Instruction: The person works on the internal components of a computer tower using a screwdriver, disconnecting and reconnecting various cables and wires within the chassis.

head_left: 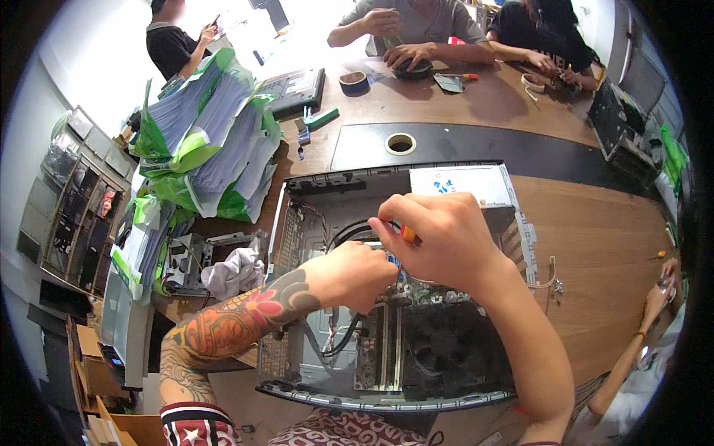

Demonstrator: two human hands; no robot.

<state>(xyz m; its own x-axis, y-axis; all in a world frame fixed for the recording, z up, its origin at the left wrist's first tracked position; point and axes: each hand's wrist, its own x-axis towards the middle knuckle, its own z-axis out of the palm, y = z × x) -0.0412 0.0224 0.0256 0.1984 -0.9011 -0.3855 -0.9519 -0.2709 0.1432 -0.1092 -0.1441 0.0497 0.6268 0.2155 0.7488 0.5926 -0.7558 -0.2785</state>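
An opened desktop computer case [277, 245] lies flat in front of me, its motherboard [370, 349] and black fan [435, 348] exposed. Over the board, my right hand [446, 234] is closed around what looks like a screwdriver [407, 234]; only part of its orange-and-yellow handle shows. My left hand [357, 275] is closed too, knuckles up, just below the right one. Its fingertips point down to the board, and whatever they hold is hidden. Black cables [346, 338] loop beside the left hand. Behind my right hand sits a silver power supply box [468, 181].
Left of the case stands a tall stack of papers in green wrapping [208, 141], with a grey cloth [234, 273] nearby. Tape rolls [400, 144] and a laptop [297, 91] lie beyond. Several people work around the table; another opened case [625, 134] stands far right.
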